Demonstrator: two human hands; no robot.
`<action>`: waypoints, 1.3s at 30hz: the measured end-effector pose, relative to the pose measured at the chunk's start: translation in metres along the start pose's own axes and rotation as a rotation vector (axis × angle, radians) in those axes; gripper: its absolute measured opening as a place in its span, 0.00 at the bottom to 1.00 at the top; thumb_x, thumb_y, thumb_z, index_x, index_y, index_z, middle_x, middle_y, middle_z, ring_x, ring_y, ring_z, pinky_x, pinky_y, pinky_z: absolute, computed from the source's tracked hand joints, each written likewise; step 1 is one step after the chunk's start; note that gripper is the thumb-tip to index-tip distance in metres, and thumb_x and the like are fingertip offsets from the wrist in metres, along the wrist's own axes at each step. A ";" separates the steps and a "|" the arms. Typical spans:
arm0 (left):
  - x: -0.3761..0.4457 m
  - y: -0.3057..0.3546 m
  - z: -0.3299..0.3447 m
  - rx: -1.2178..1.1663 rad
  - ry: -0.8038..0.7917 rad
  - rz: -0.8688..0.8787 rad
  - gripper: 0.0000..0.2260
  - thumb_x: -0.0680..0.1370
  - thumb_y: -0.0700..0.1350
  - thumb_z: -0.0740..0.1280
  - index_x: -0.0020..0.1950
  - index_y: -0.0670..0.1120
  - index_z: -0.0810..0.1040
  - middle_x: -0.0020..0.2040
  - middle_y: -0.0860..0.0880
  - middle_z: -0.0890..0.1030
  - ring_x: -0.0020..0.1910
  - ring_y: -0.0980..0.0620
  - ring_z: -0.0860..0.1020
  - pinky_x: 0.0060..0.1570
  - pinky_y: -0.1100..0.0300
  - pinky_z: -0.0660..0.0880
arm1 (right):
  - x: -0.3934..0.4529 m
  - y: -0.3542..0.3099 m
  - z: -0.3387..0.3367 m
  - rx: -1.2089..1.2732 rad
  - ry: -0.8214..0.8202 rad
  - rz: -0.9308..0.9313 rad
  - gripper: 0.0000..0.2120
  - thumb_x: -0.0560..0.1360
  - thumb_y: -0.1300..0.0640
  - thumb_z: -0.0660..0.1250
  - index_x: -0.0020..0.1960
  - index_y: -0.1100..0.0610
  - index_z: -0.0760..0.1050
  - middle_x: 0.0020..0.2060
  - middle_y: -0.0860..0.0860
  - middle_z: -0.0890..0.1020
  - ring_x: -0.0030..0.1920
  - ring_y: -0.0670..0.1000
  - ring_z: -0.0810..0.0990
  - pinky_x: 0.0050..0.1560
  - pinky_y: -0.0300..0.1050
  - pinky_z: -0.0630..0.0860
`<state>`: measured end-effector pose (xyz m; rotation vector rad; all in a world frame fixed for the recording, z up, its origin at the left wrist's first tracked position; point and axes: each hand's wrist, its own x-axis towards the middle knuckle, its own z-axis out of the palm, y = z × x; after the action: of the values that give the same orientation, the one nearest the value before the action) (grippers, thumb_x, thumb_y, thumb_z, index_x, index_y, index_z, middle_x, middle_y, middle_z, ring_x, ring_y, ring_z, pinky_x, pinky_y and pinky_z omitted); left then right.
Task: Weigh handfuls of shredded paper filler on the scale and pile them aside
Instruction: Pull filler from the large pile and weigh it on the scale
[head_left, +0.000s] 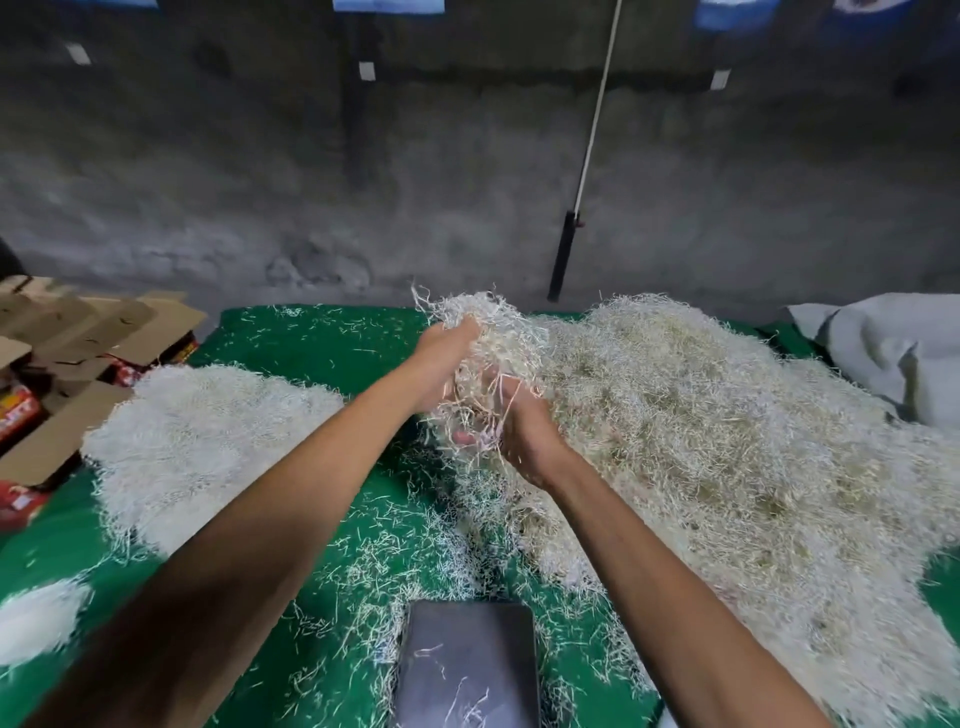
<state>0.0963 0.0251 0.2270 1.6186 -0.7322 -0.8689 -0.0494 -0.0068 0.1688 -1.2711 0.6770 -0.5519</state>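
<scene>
Both my hands hold one clump of white shredded paper filler (493, 332) lifted above the green table (322, 338). My left hand (441, 358) grips its left side. My right hand (524, 431) cups it from below, fingers curled into the strands. The big source heap (727, 441) of shredded paper spreads over the right half of the table. A smaller, whiter pile (208, 431) lies at the left. The grey scale (467, 665) sits at the near edge between my forearms, with a few loose strands on its platform.
Cardboard boxes and red packages (67, 374) are stacked at the left edge. A grey sack (893, 353) lies at the far right. A white-and-black pole (576, 208) leans on the concrete wall behind. Loose strands litter the green cloth.
</scene>
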 end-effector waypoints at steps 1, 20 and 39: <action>-0.003 -0.006 -0.006 0.015 -0.013 -0.004 0.33 0.81 0.55 0.65 0.80 0.42 0.58 0.76 0.38 0.66 0.75 0.38 0.67 0.72 0.42 0.66 | -0.003 -0.005 0.004 0.076 0.056 0.038 0.30 0.78 0.40 0.69 0.63 0.66 0.75 0.44 0.58 0.82 0.40 0.57 0.80 0.47 0.54 0.82; -0.117 -0.170 0.008 -0.781 -0.168 -0.336 0.40 0.66 0.74 0.72 0.70 0.51 0.77 0.63 0.42 0.82 0.60 0.39 0.82 0.60 0.38 0.78 | -0.053 0.021 0.014 -0.093 0.275 0.110 0.10 0.82 0.54 0.65 0.53 0.62 0.74 0.35 0.50 0.69 0.33 0.47 0.67 0.34 0.38 0.71; -0.183 -0.258 0.003 -0.228 -0.330 -0.452 0.46 0.74 0.76 0.58 0.82 0.56 0.40 0.81 0.52 0.46 0.81 0.45 0.46 0.77 0.39 0.48 | -0.154 0.180 0.006 -0.612 0.287 0.169 0.15 0.82 0.61 0.65 0.67 0.60 0.72 0.55 0.54 0.77 0.49 0.53 0.78 0.48 0.44 0.74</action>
<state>-0.0002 0.2275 0.0032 1.4706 -0.4688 -1.5166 -0.1499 0.1445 0.0176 -1.6949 1.2458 -0.4004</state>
